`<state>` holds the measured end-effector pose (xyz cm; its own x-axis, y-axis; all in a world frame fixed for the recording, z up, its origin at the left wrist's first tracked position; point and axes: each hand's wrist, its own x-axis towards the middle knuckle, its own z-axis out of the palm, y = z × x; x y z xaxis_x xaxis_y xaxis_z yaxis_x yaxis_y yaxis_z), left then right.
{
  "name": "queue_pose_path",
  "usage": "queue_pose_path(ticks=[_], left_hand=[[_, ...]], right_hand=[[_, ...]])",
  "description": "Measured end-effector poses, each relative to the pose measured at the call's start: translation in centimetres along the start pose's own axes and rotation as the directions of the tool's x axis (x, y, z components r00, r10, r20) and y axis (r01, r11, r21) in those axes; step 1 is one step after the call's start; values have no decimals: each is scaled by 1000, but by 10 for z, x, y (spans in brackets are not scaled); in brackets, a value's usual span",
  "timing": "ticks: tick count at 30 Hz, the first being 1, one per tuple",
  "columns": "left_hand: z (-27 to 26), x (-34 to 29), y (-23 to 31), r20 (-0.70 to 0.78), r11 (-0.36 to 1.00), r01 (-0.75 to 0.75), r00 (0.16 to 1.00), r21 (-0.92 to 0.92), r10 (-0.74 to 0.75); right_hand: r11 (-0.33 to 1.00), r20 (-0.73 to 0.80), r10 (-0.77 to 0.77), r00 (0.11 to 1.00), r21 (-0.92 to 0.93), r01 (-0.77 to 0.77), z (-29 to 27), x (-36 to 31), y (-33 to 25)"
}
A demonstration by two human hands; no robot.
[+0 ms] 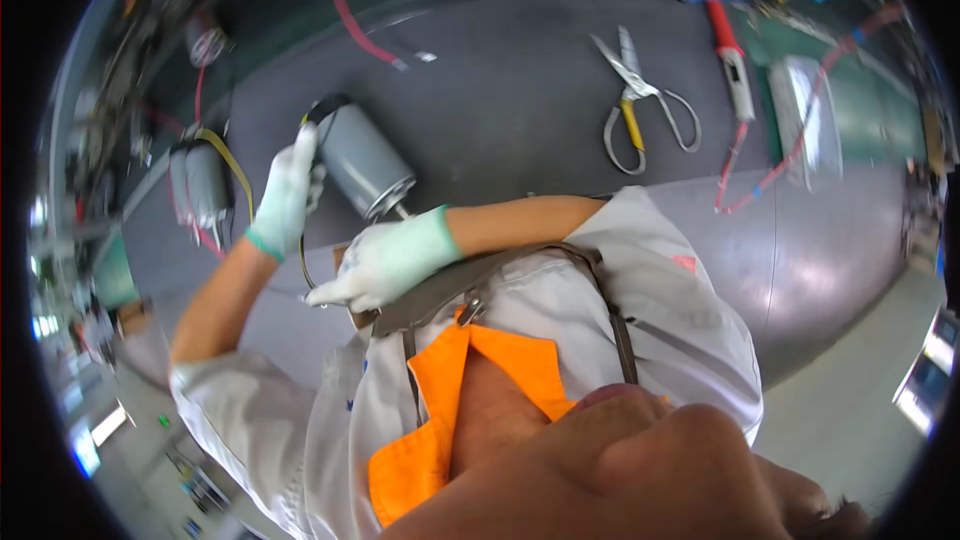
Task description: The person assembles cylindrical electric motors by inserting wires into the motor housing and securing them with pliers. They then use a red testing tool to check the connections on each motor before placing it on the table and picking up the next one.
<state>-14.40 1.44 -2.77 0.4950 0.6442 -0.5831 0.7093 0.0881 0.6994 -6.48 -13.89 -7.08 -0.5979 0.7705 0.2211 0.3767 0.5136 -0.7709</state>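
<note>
A grey cylindrical electric motor [370, 162] with a black end lies tilted on the dark bench in front of me. My left hand [288, 188], in a white glove with a mint cuff, is closed at the motor's black end, thumb and fingers against it. A thin dark wire [304, 262] runs down from beside that hand. My right hand [392, 262], gloved alike, is near my apron below the motor's shaft end. Its fingertips are pinched at the wire's lower end; the very tip is too small to make out.
Left of me stands another grey motor [205, 185] with yellow and red wires. Scissors [631, 90] with a yellow-wrapped handle lie right of centre, beside a red-and-white handheld tool [735, 70] on a cord. A silvery box [806, 120] is farther right. Red leads [355, 25] lie at the back.
</note>
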Motion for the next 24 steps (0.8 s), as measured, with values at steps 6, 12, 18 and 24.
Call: queue_pose_path(ticks=[6, 12, 18, 24], left_hand=[[30, 8, -8, -51, 987, -135, 990, -86, 131], [77, 5, 26, 132, 987, -107, 984, -117, 122], [102, 16, 39, 259, 980, -186, 945, -73, 199], [95, 16, 31, 190, 973, -230, 956, 23, 222]], right_hand=[[888, -803, 430, 413, 292, -355, -102, -254, -36], [545, -721, -80, -688, 546, -636, -123, -481, -82], [-421, -901, 309, -304, 157, -893, -124, -674, -18], [-386, -920, 193, -340, 248, -888, -147, -605, -11]])
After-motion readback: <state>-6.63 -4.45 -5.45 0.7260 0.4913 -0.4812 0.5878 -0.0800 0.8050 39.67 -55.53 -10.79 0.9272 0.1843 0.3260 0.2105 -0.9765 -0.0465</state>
